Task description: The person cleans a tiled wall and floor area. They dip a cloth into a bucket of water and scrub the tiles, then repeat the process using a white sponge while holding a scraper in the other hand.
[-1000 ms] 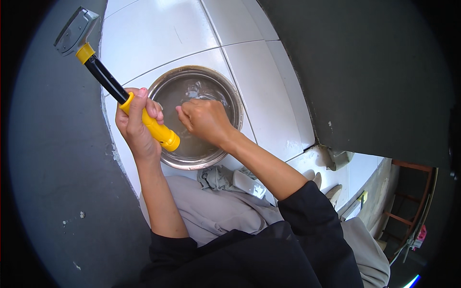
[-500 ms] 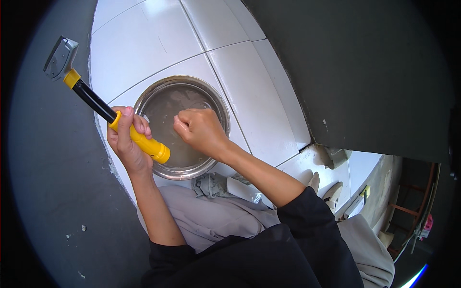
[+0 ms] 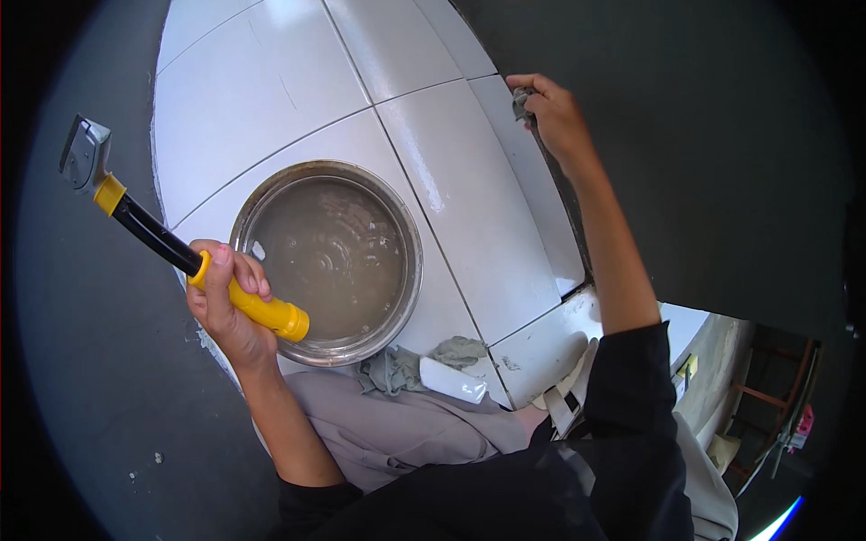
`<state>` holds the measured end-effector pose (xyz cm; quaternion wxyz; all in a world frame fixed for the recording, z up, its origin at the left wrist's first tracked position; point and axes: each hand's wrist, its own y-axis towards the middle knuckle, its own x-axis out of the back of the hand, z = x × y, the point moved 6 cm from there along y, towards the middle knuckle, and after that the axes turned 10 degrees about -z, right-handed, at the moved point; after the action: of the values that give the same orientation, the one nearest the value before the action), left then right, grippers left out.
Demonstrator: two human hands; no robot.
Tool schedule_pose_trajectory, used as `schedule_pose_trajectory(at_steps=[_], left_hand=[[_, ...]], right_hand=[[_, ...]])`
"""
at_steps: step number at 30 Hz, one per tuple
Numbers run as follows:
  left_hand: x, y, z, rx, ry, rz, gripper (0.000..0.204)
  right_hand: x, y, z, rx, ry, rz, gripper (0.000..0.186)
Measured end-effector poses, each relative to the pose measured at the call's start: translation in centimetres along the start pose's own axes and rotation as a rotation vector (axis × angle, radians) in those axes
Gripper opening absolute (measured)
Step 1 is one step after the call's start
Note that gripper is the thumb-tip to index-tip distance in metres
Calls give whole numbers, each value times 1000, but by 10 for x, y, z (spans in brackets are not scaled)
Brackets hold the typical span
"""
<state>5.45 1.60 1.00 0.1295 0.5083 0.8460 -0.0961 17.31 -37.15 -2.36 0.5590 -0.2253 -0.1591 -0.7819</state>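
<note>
My left hand (image 3: 230,302) is wrapped round the yellow and black handle of a scraper (image 3: 158,233), whose metal head points up and to the left. That hand is at the left rim of a round metal basin (image 3: 413,293) of cloudy grey water, with ripples in its middle. Far to the right, my right hand (image 3: 564,122) pinches a small crumpled grey rag (image 3: 523,105) against the joint where white tiles meet the dark wall. Part of the rag is hidden by my fingers.
Grey wet cloths (image 3: 392,370) and a white rectangular piece (image 3: 453,379) lie on the tiles in front of the basin, by my knees. A dark grey wall (image 3: 704,180) bounds the right side. A brown ladder-like frame (image 3: 767,392) stands at the far right.
My right hand has moved from over the basin up and right to the tile edge, and the rag now shows in it. My left hand still holds the scraper.
</note>
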Motion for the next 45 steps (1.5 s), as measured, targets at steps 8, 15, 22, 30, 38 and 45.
schedule_pose_trajectory(at_steps=[8,15,22,30,38,45], left_hand=[[2,2,7,-9,83,14,18],[3,4,10,10,104,47,16],[-1,-4,9,16,72,45,16],[-7,-7,4,9,65,25,18],[-3,-9,2,30,15,-16,15],[-2,-9,-1,16,32,-16,15]], right_hand=[[-59,83,-5,532,-742,132,32],[-82,85,-60,624,-770,156,48],[-27,-18,-85,598,-473,112,56],[45,-156,-105,487,-555,84,51],[93,-222,-103,372,-666,254,45],[68,-118,-49,181,-394,148,37]])
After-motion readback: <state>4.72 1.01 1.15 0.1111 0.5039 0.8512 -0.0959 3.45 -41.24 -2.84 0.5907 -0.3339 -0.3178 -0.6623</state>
